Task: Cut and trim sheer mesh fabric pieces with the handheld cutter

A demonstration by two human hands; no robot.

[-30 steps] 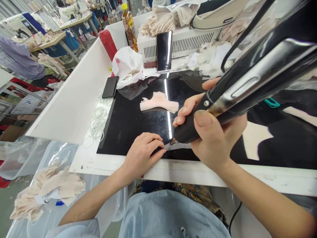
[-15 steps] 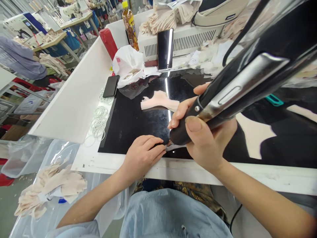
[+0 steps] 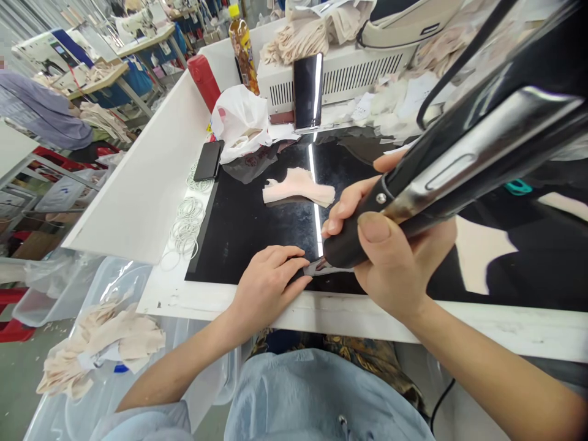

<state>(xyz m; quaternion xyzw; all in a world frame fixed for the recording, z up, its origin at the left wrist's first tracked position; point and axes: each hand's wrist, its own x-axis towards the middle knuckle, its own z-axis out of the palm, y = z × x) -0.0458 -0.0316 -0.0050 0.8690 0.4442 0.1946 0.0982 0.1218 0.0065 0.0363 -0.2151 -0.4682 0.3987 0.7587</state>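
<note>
My right hand (image 3: 390, 257) is wrapped round the dark end of a long black-and-silver tool (image 3: 441, 177) that looks like a hair straightener. Its rounded end points down at the table's front edge. My left hand (image 3: 271, 278) rests at that edge, thumb and fingers closed on a dark thin piece (image 3: 299, 274). Between the hands runs a greyish, shiny strip (image 3: 316, 267), partly hidden by the tool; I cannot tell whether it belongs to the held piece. Beyond my hands, a pale pink cut fabric piece (image 3: 298, 187) lies on the black glossy surface (image 3: 243, 233).
Another pale piece (image 3: 484, 254) lies right of my hand, near a teal tool (image 3: 519, 187). Along the left are white rings (image 3: 186, 223) and a black phone (image 3: 209, 160). A phone (image 3: 307, 92) leans against a vented white box (image 3: 358, 76). A white panel (image 3: 138, 165) bounds the left side.
My right hand and the tool have moved a little to the right, away from my left hand. More of the greyish strip shows between them. The left hand stays nearly in place.
</note>
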